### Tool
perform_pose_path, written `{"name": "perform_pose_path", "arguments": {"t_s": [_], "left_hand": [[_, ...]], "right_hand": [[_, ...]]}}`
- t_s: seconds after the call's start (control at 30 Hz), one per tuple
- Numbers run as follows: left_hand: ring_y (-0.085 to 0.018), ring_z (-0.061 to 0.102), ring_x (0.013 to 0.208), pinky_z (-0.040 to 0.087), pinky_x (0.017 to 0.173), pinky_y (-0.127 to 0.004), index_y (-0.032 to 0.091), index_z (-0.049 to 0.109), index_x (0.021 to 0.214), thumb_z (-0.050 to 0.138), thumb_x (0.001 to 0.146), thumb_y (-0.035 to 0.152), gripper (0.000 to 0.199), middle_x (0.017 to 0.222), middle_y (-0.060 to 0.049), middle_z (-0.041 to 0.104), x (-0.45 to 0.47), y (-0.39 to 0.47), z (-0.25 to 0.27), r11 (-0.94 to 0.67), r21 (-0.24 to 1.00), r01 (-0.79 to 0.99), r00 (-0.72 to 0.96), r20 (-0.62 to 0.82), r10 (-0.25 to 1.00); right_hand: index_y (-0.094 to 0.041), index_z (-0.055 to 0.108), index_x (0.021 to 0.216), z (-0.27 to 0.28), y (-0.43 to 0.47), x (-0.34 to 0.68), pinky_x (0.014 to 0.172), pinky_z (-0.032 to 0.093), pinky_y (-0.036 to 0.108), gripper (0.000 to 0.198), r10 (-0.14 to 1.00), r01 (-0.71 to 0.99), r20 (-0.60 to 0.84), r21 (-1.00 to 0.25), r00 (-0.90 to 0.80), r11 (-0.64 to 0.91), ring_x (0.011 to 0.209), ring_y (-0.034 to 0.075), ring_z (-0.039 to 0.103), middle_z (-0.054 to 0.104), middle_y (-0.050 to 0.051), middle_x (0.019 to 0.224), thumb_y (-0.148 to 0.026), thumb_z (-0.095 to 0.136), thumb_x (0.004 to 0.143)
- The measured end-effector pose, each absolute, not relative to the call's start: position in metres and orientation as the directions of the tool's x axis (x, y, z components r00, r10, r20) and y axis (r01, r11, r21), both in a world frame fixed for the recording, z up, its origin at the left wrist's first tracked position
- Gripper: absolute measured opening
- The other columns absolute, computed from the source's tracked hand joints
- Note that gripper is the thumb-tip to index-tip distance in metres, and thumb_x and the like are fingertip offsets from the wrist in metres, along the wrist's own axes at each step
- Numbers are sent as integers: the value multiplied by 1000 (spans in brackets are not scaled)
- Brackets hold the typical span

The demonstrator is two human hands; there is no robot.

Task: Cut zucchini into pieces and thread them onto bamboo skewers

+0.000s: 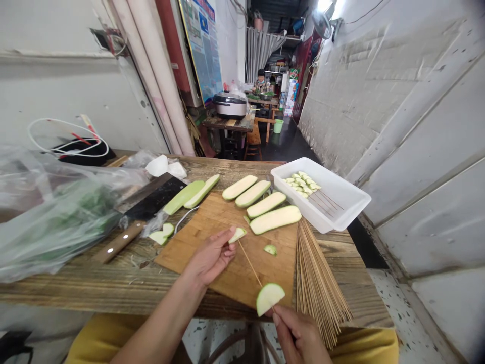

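My left hand (214, 255) pinches a small piece of zucchini (238, 234) at the far end of a thin wooden skewer (249, 260). My right hand (299, 331) grips the skewer's near end, just below a half-round zucchini slice (270, 298) with a green rim. Both hands are above the near part of a wooden cutting board (231, 270). Several long halved zucchini (276, 219) lie cut face up along the board's far edge. A small green-edged offcut (270, 249) rests on the board between them and my right hand.
Beside the board, a bundle of skewers (318, 283) overhangs the table edge. A white plastic tub (341, 202) contains skewered slices (302, 184). Left lie a cleaver (159, 194) with wooden handle, zucchini pieces (185, 197) and a plastic bag of greens (71, 212). Someone sits far back.
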State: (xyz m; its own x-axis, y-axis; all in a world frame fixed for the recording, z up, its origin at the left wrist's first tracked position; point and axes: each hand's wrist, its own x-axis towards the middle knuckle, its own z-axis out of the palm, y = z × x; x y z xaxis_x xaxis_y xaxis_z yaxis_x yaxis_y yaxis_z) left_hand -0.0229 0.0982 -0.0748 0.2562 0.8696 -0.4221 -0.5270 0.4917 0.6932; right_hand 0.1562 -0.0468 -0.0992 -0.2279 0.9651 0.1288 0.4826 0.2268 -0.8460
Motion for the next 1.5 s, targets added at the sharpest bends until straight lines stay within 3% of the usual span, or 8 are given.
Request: {"name": "perform_pose_path", "arguments": {"t_s": [0.4,0.67,0.9,1.1,1.5], "left_hand": [[0,42,48,31,38,-8,7,68,85,74,66,23,25,75,-4,60,-17,93,-69,405,803,-437,135,-387,912],[1,42,48,31,39,-8,9,69,84,73,66,22,23,75,-3,60,-16,91,-71,442,781,-442,179,-406,896],[1,43,48,33,40,-8,8,71,86,72,66,19,22,77,-5,62,-12,87,-69,456,766,-453,185,-419,889],[-1,43,48,33,39,-8,8,71,81,73,66,20,19,69,-2,59,-7,83,-66,463,753,-467,205,-418,885],[-1,43,51,32,42,-10,10,71,86,76,63,27,29,80,-6,63,-7,76,-59,453,765,-458,260,-372,891]], "right_hand": [[-17,59,81,-101,-50,160,58,43,18,30,960,516,117,-823,-254,237,59,13,59,62,4,68,-23,33,94],[-18,59,82,-107,-50,159,54,40,18,26,956,505,168,-820,-241,271,57,12,59,62,3,67,-17,35,92],[-17,56,76,-108,-51,155,46,35,17,28,960,514,197,-813,-197,272,46,10,52,56,0,58,-18,34,92],[-17,57,79,-113,-51,151,50,41,14,23,950,486,274,-817,-147,311,51,10,58,58,0,60,-14,37,90],[-17,61,88,-119,-52,148,56,47,14,22,911,436,399,-805,-106,403,57,11,66,67,5,69,-14,39,91]]}}
